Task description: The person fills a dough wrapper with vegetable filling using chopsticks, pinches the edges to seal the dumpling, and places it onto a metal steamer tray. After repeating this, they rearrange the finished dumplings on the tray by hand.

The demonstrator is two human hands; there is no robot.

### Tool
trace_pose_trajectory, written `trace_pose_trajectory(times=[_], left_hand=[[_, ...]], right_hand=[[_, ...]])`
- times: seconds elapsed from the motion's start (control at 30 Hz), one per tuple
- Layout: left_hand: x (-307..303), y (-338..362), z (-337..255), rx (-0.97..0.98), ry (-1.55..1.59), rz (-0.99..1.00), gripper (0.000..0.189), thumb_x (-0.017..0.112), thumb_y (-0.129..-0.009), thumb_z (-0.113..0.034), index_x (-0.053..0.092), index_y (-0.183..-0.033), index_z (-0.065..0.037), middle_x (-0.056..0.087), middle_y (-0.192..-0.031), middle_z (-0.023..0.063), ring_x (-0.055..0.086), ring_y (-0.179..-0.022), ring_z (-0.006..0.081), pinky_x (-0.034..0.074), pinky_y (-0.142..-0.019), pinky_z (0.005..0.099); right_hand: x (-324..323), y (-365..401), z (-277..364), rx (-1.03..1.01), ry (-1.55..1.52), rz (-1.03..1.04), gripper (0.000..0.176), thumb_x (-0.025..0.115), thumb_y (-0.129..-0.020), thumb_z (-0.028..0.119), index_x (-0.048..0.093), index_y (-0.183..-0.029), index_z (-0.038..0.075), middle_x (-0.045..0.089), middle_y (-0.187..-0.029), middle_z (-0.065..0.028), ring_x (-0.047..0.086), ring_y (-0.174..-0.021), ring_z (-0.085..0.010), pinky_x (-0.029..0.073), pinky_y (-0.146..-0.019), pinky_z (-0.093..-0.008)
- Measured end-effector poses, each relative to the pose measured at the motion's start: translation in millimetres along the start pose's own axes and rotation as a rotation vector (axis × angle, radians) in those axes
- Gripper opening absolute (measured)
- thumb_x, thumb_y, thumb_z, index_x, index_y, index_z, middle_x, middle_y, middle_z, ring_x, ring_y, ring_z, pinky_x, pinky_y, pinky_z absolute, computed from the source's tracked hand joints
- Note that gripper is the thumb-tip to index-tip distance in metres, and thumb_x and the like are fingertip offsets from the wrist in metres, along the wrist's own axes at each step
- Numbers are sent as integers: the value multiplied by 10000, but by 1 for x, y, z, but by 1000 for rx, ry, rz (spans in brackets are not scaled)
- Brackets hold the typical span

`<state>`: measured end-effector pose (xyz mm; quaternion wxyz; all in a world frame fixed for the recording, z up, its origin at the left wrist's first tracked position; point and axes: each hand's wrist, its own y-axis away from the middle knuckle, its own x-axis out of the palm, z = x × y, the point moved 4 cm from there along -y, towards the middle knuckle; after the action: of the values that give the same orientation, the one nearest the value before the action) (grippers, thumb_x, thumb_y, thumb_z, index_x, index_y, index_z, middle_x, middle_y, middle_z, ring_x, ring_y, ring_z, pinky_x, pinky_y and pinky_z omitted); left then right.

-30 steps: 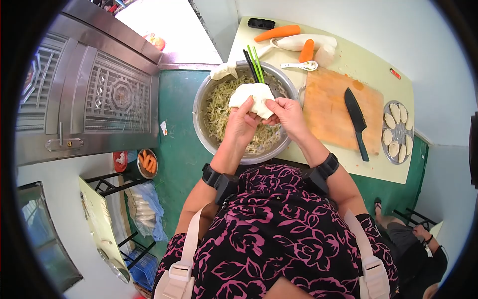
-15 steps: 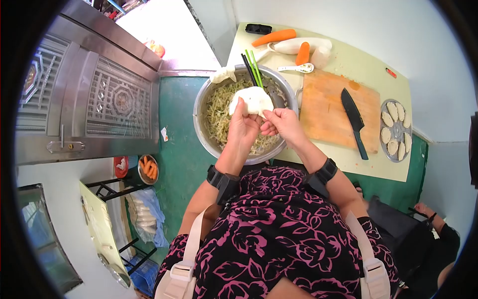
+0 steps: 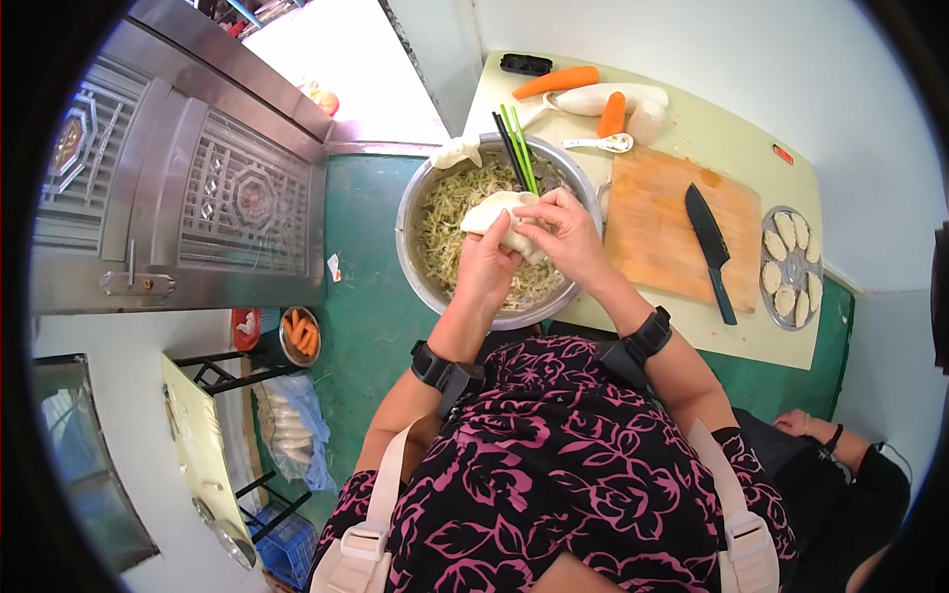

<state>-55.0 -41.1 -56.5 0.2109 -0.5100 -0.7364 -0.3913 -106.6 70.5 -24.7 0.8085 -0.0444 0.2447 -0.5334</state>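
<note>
Above a large metal bowl [image 3: 409,259] of shredded filling [image 3: 445,212], both my hands hold a white dough wrapper [image 3: 491,211]. My left hand [image 3: 486,265] supports it from below, with the thumb on its near side. Thumb and fingers of my right hand [image 3: 571,237] pinch the dough's right part. The wrapper looks partly folded over; whether filling lies inside is hidden. Green and black chopsticks [image 3: 518,148] stand in the bowl behind the dough. More pale dough [image 3: 456,152] rests over the bowl's far left rim.
Right of the bowl, a cutting board [image 3: 647,227] carries a black knife [image 3: 708,242]. A metal plate [image 3: 787,263] of dumplings stands at the table's right end. Carrots [image 3: 559,80], a white radish [image 3: 618,97] and a spoon [image 3: 603,143] lie behind. Another person's arm [image 3: 830,440] shows at lower right.
The wrapper went from spread out to partly folded. My right hand moved up along its edge and now pinches it higher. The other person's hand shifted left at lower right.
</note>
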Motion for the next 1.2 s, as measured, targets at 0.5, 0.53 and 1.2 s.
trace_pose_trajectory(times=[0.5,0.53,1.2], left_hand=[[-46,-1,-5,-132,62,-161,354,555,-824,-198,438,-1133,-72,529,-1089,83,523,-1002,227,453,-848,393],[-57,-1,-12,-95,85,-235,368,558,-821,-209,432,-1139,-73,521,-1104,86,515,-1016,236,445,-861,406],[-10,-5,-23,-74,209,-61,321,541,-836,-240,476,-1084,-47,568,-1012,96,550,-911,199,467,-671,328]], right_hand=[[-3,8,-18,224,-151,-30,122,626,-727,101,565,-715,-4,548,-712,-81,519,-594,-170,402,-537,-272],[-2,13,-28,311,-60,118,135,629,-728,113,567,-726,-7,560,-734,-84,519,-589,-163,398,-533,-270],[35,7,-10,593,-571,298,286,562,-832,269,578,-760,-8,567,-618,-31,541,-520,-76,422,-440,-183]])
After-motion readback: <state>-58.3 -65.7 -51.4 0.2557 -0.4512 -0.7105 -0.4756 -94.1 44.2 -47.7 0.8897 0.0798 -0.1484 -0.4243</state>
